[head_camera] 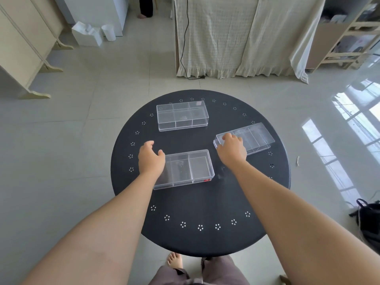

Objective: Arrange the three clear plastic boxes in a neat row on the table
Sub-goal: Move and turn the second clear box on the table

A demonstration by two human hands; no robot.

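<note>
Three clear plastic divided boxes lie on a round black table [200,202]. The far box [182,115] sits at the back left of centre. The near box [188,168] lies in the middle; my left hand [151,158] hovers over its left end with fingers apart and thumb spread. The right box [251,137] lies skewed near the table's right edge. My right hand [231,150] rests on its left end, fingers curled over the near left corner. Whether it truly grips the box is unclear.
The table's rim carries white dotted flower marks. Tiled floor surrounds it. A cloth-covered piece of furniture stands behind, wooden shelves at the far right, a folding screen at the left, and a dark bag on the floor at the right. My bare foot shows below the table.
</note>
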